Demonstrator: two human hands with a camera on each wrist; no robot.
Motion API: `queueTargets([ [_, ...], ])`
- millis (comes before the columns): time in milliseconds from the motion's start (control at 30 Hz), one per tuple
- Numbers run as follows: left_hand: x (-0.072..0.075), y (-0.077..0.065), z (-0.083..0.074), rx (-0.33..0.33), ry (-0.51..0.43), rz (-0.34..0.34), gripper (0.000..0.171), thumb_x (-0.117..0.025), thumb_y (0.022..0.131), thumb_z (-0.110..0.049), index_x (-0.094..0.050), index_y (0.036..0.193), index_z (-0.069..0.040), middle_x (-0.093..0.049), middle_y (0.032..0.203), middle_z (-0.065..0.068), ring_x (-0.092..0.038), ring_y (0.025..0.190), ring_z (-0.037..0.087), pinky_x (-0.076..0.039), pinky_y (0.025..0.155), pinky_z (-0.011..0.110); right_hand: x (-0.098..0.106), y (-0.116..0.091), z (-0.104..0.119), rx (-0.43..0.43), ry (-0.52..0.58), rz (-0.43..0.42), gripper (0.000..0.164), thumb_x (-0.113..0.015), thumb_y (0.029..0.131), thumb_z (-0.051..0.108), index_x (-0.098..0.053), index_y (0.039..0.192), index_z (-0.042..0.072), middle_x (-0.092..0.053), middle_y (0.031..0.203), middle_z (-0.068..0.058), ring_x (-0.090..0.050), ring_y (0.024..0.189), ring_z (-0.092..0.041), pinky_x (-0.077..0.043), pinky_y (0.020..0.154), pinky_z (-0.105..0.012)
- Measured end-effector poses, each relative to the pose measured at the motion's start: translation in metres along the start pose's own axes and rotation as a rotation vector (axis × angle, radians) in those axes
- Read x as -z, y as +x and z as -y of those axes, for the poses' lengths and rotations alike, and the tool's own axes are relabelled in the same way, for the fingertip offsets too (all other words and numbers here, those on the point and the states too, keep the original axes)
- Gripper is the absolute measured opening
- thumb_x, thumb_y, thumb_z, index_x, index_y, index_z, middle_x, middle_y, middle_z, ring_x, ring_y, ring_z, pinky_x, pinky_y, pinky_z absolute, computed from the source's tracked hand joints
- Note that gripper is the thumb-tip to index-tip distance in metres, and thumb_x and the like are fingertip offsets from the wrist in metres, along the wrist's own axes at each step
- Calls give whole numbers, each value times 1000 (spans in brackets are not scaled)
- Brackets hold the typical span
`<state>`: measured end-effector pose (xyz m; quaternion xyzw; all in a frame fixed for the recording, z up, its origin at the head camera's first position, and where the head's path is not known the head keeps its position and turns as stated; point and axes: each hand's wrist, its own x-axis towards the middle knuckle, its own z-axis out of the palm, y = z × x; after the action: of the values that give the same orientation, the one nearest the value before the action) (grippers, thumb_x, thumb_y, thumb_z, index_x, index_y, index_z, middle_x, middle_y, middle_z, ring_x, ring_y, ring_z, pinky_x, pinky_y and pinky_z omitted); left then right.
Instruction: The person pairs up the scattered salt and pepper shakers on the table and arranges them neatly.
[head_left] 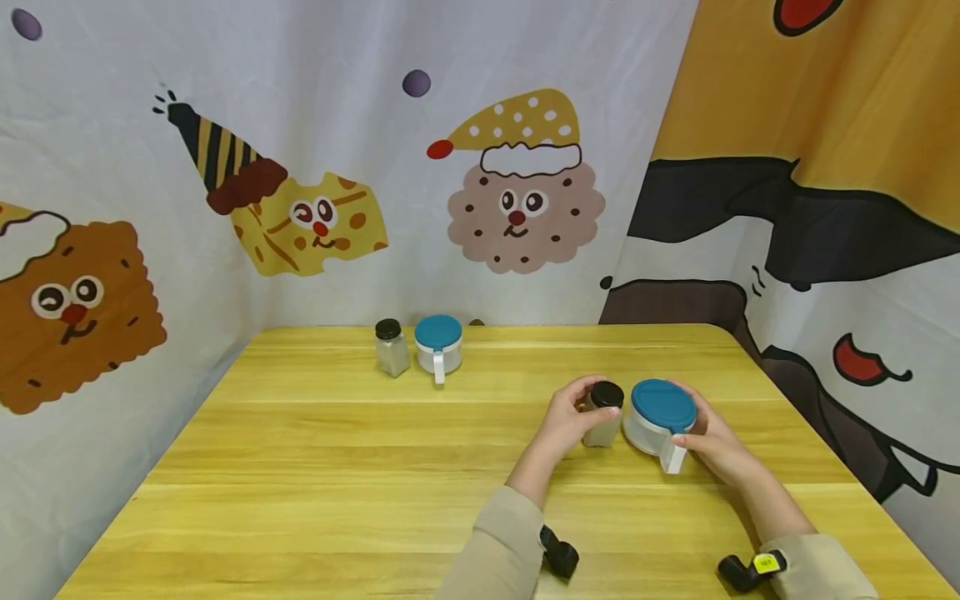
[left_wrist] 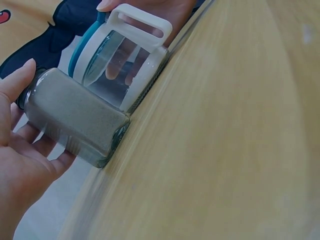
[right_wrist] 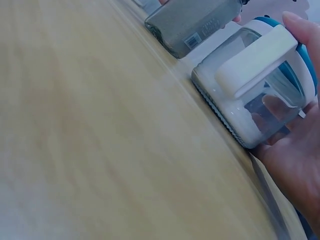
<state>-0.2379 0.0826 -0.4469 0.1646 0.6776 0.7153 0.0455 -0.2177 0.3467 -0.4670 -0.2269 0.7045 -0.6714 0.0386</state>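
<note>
My left hand (head_left: pixel 561 419) holds a square glass jar (head_left: pixel 602 431) with a black lid, thumb on the near side and fingers behind. Fine greyish powder fills most of that jar (left_wrist: pixel 75 110) in the left wrist view. Just right of it, my right hand (head_left: pixel 717 446) grips a round glass seasoning pot (head_left: pixel 643 432) with a blue lid and a white handle. Some white contents lie low in the pot (right_wrist: pixel 235 117), and the right thumb (right_wrist: pixel 302 30) rests near its lid. Both containers are upright, their bases at the tabletop, close side by side.
Toward the back of the wooden table (head_left: pixel 337 483) stand a second black-lidded jar (head_left: pixel 392 356) and a second blue-lidded pot (head_left: pixel 448 358), its handle facing me. A cartoon-printed curtain (head_left: pixel 322 67) hangs behind and around the table.
</note>
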Motion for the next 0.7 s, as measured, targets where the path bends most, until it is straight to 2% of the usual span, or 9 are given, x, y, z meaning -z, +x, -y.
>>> queueTargets([
  [400,1,0,1,8,13,3,46,-78,82,-14,-64,125,-19,-64,108,-10,-55,92,8,-45,80,28,0,-1,4,-80,-32,38,87,-64,91,10,-5,154,11,-33,141,10,-40,123,-1,-36,94,-16],
  [700,2,1,2,4,15,15,51,-79,80,-13,-62,128,-20,-64,113,-10,-56,96,7,-45,84,29,0,-1,5,-63,-22,38,89,-63,91,10,-2,154,11,-20,147,3,-36,123,0,-35,94,-16],
])
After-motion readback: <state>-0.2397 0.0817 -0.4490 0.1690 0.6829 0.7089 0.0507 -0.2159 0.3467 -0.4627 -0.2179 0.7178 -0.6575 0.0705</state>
